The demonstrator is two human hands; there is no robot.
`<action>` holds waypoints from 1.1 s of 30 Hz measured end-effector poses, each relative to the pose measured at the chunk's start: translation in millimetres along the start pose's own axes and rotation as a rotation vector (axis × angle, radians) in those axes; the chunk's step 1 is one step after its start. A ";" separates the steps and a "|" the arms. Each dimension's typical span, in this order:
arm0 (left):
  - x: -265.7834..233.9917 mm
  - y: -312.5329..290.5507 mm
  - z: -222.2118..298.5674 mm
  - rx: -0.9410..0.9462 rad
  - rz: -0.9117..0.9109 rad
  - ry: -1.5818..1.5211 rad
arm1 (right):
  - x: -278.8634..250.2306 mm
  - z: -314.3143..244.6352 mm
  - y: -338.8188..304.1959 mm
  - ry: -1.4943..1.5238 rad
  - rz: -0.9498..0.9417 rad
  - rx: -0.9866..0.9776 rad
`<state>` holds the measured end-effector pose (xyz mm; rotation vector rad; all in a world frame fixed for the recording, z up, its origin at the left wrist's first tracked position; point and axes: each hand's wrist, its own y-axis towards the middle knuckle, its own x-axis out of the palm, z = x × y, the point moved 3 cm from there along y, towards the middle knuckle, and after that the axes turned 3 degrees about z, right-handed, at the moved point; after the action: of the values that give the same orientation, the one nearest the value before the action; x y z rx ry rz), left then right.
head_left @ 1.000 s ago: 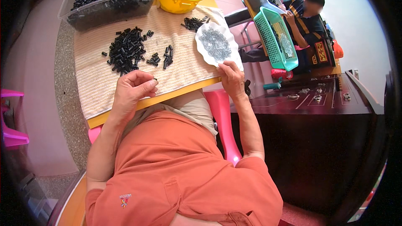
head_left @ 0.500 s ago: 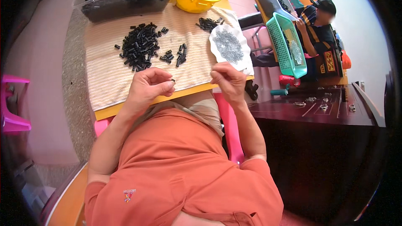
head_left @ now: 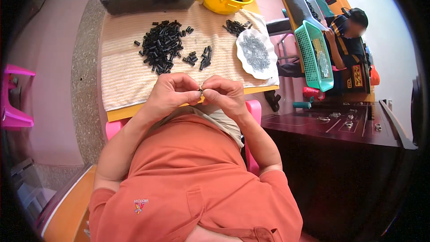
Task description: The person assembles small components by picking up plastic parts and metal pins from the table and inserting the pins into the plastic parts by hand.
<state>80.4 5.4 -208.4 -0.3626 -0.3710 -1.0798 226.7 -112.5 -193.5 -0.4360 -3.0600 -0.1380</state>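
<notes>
My left hand point(head_left: 172, 93) pinches a small black tube point(head_left: 200, 90) between thumb and fingertips, just over the table's near edge. Against that piece, my right hand point(head_left: 225, 95) presses its closed fingertips; whatever they hold is too small to make out. Beyond the hands lies a heap of short black tubes point(head_left: 161, 47), with two little groups of them to its right. A white scalloped plate point(head_left: 273, 58) holds many tiny clear or silvery pieces point(head_left: 255, 53). More black parts point(head_left: 236, 27) lie by the plate's far edge.
A striped cloth point(head_left: 123, 62) covers the table. At its far side stand a clear bin point(head_left: 152, 1) and a yellow basin point(head_left: 224, 6), both full of black parts. Off to the right, a person point(head_left: 347, 40) sits near a green basket point(head_left: 329, 84). A dark panel point(head_left: 304, 127) is nearer.
My right hand has moved left from beside the plate and now meets the left hand's fingertips at the black tube. The whole view has shifted slightly.
</notes>
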 end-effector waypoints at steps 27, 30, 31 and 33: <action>-9.4 2.0 -3.5 -0.015 0.099 -0.034 | 9.9 -14.7 3.7 -0.716 -0.055 -0.480; -9.9 2.8 -2.8 0.022 0.097 -0.047 | -4.9 -18.7 16.7 -0.690 0.060 -0.364; -9.5 2.6 0.2 0.022 0.117 -0.055 | -8.7 -20.0 24.1 -0.752 0.101 -0.362; -10.0 2.7 2.1 0.025 0.137 -0.064 | -14.6 -20.6 36.1 -0.807 0.111 -0.360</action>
<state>78.4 15.3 -211.4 -0.3955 -0.4106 -0.9307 251.5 -84.0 -171.0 -0.8606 -3.7823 -0.6656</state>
